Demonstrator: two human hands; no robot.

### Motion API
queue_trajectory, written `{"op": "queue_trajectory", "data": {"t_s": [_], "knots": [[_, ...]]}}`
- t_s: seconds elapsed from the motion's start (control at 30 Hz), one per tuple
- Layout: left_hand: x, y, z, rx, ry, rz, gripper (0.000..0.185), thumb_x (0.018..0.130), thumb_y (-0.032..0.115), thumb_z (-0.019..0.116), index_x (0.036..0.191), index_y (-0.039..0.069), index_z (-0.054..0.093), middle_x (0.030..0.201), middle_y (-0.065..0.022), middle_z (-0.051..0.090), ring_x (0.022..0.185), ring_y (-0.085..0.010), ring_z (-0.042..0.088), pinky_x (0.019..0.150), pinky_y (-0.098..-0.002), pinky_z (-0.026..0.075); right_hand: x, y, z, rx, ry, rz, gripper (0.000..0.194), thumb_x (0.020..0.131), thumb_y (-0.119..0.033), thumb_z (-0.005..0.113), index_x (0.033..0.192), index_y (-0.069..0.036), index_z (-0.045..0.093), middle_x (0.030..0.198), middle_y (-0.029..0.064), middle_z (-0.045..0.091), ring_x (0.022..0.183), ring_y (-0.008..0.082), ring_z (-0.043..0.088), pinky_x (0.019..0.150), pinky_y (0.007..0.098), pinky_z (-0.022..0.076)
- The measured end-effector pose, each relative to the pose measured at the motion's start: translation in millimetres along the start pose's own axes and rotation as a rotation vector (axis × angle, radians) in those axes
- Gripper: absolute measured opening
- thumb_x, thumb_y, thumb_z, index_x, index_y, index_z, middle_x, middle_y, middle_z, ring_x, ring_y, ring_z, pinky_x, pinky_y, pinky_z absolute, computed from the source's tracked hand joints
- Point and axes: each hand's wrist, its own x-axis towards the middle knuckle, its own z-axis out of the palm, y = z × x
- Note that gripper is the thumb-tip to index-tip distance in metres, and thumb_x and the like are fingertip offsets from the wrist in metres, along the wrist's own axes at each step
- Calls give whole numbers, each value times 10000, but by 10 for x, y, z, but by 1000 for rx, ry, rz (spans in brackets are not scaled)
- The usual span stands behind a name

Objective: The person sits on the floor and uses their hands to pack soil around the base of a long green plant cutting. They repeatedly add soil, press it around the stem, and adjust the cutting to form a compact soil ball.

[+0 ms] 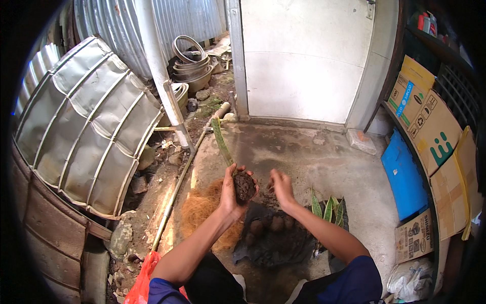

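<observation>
My left hand [232, 190] holds a dark ball of soil [244, 187] with a long green snake plant leaf [222, 142] rising from it. To the right of the ball, my right hand [281, 186] is raised with bent fingers, apart from the soil; its fingertips are blurred, and whether they pinch anything does not show. Below the hands, several round soil balls [276, 223] rest on a black plastic sheet [277, 250]. Orange-brown coconut-like fibre [201, 212] lies at its left. More snake plant leaves [329, 209] stand at the right, partly behind my right forearm.
A red plastic bag [142, 279] lies at lower left, near a long thin pole [178, 182]. A white post [157, 72] and stacked basins [193, 72] stand beyond. At right are a blue panel [404, 174], flattened cardboard boxes [429, 125] and a brick-like block [360, 141]. A white door [303, 60] is ahead.
</observation>
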Motion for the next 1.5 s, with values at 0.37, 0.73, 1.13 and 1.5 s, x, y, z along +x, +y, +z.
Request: {"op": "queue_trajectory", "data": {"t_s": [0.37,0.73,1.13,1.5], "knots": [[-20,70,-86,-26,-11,17,332,946,466,510,1032,146,506,876,-21,586,775,-192,596,690,-344,520,-145,-283,69,-542,-272,-410,275,889,-182,651,1115,-26,649,1002,186,671,919,250,663,768,369,518],[10,-42,-13,-4,-6,-74,326,962,453,490,1035,136,505,869,-22,577,739,-163,587,642,-323,510,-661,-1062,-67,-866,-184,-1311,319,813,-261,722,1117,-167,696,1089,20,630,1017,214,596,869,369,472],[131,-286,99,37,-39,-84,303,966,428,493,1021,130,505,858,-20,557,739,-149,572,614,-298,498,-679,-937,-279,-828,-149,-1304,218,759,-227,760,960,-143,751,1014,12,655,1005,207,596,853,356,476],[316,-632,198,9,-131,61,431,998,480,404,1147,88,503,1009,-53,541,949,-193,544,869,-380,474,-645,-1032,-104,-269,-80,-607,664,875,-307,669,1421,-39,403,1378,223,385,1223,352,487,1021,441,394]]}}
